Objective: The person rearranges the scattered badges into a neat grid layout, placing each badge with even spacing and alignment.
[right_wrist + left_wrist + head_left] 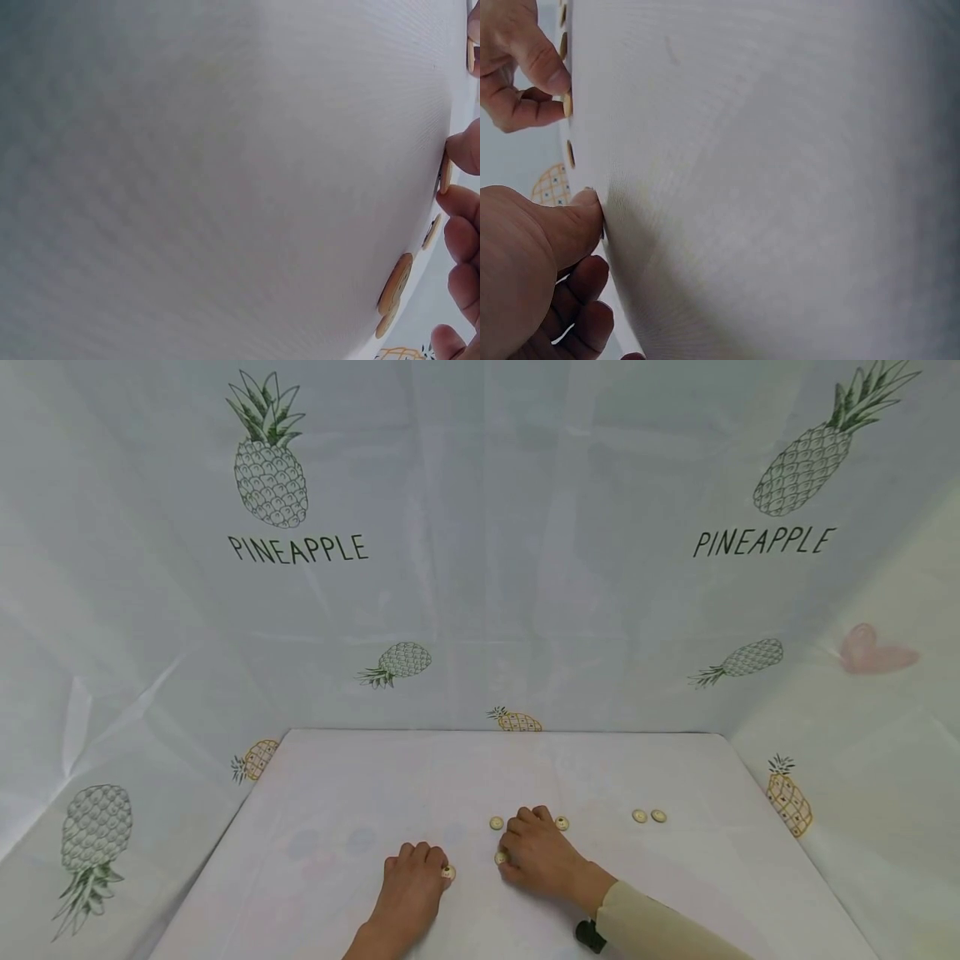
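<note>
My left hand (411,889) is low on the table, pinching a small round wooden disc (447,872) with dark marks. To its right, my right hand (542,853) pinches a second wooden disc (502,857) by its edges. In the right wrist view that disc (445,172) lies between thumb and forefinger, close against the white surface. The left wrist view shows my left thumb (585,206) low over the surface, hiding most of its disc. Beyond the right hand lie two loose discs, one (497,822) to its left and another (562,822) to its right.
Two more discs, one (639,816) close beside the other (658,816), lie farther right on the white tabletop (360,777). A white pineapple-print cloth (480,568) hangs behind and at both sides. Something black (590,935) sits by the right sleeve.
</note>
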A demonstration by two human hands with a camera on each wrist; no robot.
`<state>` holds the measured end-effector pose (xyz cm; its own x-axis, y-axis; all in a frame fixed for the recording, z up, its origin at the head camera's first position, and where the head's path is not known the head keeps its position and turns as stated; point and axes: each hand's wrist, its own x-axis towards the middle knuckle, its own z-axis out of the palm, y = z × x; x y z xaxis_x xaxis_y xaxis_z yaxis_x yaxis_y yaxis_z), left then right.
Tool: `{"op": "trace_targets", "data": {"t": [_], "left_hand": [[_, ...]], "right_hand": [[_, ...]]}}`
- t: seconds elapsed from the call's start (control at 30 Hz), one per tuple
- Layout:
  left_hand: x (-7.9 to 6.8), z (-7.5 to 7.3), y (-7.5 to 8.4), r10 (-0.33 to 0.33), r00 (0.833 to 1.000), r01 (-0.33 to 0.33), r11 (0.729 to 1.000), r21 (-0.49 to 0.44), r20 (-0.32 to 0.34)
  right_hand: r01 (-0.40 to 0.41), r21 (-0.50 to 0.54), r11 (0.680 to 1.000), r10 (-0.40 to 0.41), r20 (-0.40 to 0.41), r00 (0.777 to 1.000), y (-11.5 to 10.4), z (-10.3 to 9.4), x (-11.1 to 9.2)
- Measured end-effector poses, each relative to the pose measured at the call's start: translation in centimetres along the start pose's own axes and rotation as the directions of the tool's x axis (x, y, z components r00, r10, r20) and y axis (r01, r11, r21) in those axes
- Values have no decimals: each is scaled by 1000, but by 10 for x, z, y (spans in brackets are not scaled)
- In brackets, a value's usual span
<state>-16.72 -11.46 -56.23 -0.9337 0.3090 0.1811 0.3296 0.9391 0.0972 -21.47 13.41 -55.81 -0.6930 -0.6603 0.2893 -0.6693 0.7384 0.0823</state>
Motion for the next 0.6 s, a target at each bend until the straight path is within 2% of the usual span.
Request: {"op": "trace_targets", "data": {"t": [0.4,0.6], "left_hand": [[0,2,-1,13,999,-13,1000,-6,-35],[-1,1,0,8,999,-9,1000,-18,-34]], "right_hand": [[4,-30,1000,-4,-4,1000,2,-5,-3],[-94,6,996,95,-10,995,14,-15,-10]]}}
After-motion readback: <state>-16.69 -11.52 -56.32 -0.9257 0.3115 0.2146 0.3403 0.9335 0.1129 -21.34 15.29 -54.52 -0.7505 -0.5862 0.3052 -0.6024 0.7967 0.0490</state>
